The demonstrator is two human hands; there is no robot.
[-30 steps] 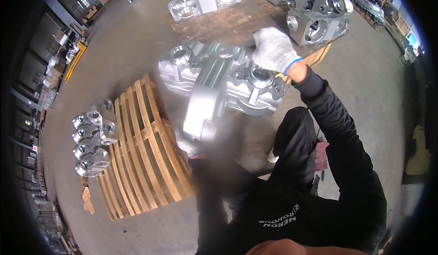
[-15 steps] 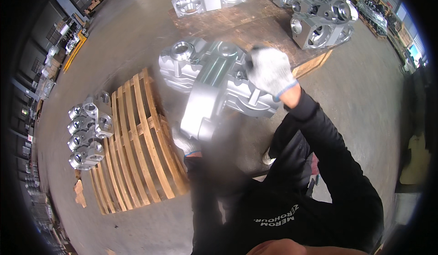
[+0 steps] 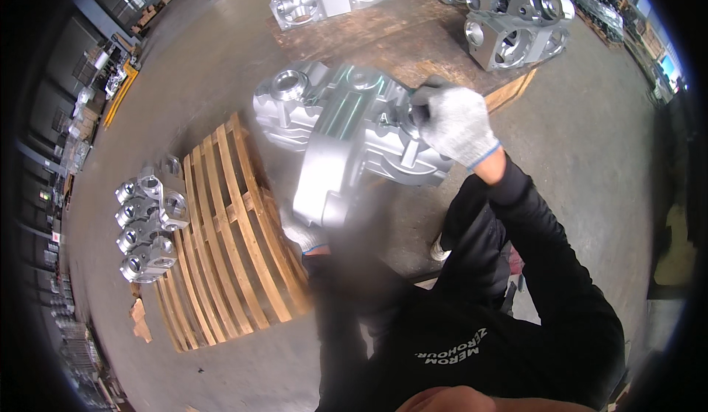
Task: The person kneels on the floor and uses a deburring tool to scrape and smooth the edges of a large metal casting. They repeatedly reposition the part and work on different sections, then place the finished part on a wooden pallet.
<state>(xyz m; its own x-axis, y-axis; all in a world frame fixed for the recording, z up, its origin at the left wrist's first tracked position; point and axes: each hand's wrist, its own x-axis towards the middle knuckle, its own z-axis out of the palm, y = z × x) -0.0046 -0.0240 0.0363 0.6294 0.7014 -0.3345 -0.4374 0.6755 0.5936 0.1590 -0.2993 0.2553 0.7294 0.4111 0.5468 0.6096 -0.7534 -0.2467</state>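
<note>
A large silver metal casting [image 3: 335, 135], with round bores and a broad raised band across its middle, is in front of me above the floor. My right hand [image 3: 453, 120], in a pale knitted glove with darker fingertips, is closed at the casting's right end, its fingers curled round the edge of a bore there. Below the casting's lower left side, my left hand [image 3: 301, 233] shows only in part, gloved too. Its fingers pass behind the casting, which hides them. A dark blur covers the area beside the casting's lower end.
A wooden pallet [image 3: 221, 224] lies at the left, with several similar castings [image 3: 151, 220] along its far-left edge. Ahead, a low brown wooden platform [image 3: 376, 39] carries more castings [image 3: 516, 28]. Yellow bars [image 3: 122, 91] and stacked goods line the left wall.
My right hand has shifted slightly right and down and its fingers now show more sharply against the casting. The casting and my left hand stay nearly in place; the view has turned a little.
</note>
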